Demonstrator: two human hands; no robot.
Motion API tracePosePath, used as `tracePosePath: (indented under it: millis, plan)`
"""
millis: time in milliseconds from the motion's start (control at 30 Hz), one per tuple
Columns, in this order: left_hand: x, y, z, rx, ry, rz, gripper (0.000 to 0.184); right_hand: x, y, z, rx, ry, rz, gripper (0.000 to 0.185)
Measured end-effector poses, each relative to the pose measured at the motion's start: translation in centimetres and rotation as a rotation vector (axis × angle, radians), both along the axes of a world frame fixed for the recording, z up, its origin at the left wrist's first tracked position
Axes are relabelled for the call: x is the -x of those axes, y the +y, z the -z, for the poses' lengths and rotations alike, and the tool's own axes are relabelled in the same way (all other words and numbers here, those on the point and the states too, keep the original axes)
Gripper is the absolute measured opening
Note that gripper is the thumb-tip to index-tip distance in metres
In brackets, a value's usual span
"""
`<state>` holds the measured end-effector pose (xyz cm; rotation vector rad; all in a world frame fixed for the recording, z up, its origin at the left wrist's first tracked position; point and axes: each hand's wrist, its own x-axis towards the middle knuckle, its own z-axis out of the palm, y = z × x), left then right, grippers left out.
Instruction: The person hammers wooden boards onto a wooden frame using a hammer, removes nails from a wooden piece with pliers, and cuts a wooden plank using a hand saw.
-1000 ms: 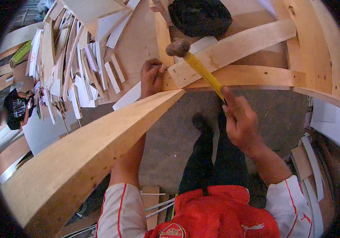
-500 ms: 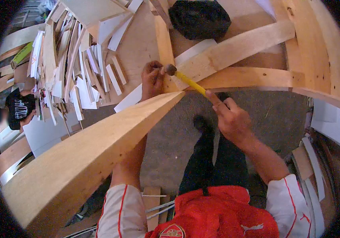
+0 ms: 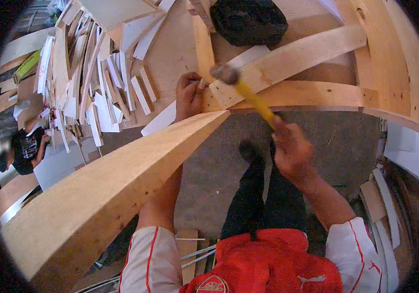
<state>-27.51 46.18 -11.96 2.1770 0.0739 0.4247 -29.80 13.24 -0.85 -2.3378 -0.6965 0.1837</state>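
the hammer handle [image 3: 256, 101] is yellow — sleeves [image 3: 152, 261] white, red-striped.

Hammer [image 3: 256, 101]: smeared by motion blur.
Light: soft and moderate, source out of view.
White offcuts [image 3: 141, 95] left of the hammer: brightest patches.
Floor [image 3: 209, 180] below the hammer: dim, grainy.
Black bundle [image 3: 248, 22] above the hammer: nearly detailless.
Planks [image 3: 388, 53] right of the hammer: bowed by wide-lens distortion.
Corners: black, speckled with noise.

Black bundle [image 3: 248, 22]; heap of wood strips [image 3: 62, 58]; black-shirted person [image 3: 26, 151] near heap.
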Motion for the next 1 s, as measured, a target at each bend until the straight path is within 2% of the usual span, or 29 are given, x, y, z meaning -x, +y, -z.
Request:
tracePosePath:
  millis: [33,100,133,233,333,433,533,633,700,733,833,867,933,1000]
  plan:
    - [0.0,0.1,0.3,-0.058,0.000,0.000,0.021,0.2,0.0,0.2,0.127,0.037,-0.029,0.060]
    - [-0.3,0.6,0.6,-0.179,-0.010,0.001,0.022,-0.3,0.0,1.6,0.122,-0.016,-0.049,0.070]
    - [-0.6,0.7,0.5,-0.151,-0.031,-0.002,0.022,-0.7,0.2,2.1,0.115,-0.046,-0.066,0.076]
    - [-0.2,0.3,0.2,-0.077,-0.046,0.011,0.022,-0.1,-0.4,0.6,-0.134,-0.093,-0.006,0.075]
    - [0.0,0.4,0.4,-0.060,-0.027,0.012,0.022,0.5,-0.2,0.6,0.213,-0.021,-0.077,0.074]
    - [-0.5,0.3,0.5,-0.051,-0.015,-0.025,0.021,-0.3,-0.1,0.9,0.213,0.005,-0.081,0.075]
    - [-0.5,0.2,0.4,-0.013,-0.052,0.002,0.022,0.1,-0.4,0.3,-0.065,-0.117,-0.009,0.077]
    - [-0.1,0.2,0.8,0.013,-0.030,0.006,0.022,0.5,-0.1,1.4,0.229,-0.071,-0.097,0.078]
    - [-0.2,0.5,1.1,-0.062,0.003,-0.010,0.022,-0.2,0.1,0.7,0.285,-0.021,-0.081,0.068]
    - [-0.4,0.6,1.3,0.008,-0.005,-0.029,0.022,-0.7,0.3,0.3,0.311,0.003,-0.079,0.063]
    - [-0.4,0.2,2.0,0.231,0.027,-0.072,0.023,-0.1,-0.5,-0.3,0.019,-0.079,-0.046,0.074]
    - [0.1,0.1,2.1,0.302,0.065,-0.098,0.023,0.1,-0.3,0.1,0.140,-0.049,-0.056,0.071]
    - [0.3,-0.1,1.1,0.201,0.073,-0.086,0.023,0.4,0.3,0.8,0.383,0.011,-0.069,0.063]
    - [-0.2,0.1,-0.1,-0.141,-0.004,-0.012,0.022,-0.2,0.3,0.6,0.319,0.004,-0.053,0.067]
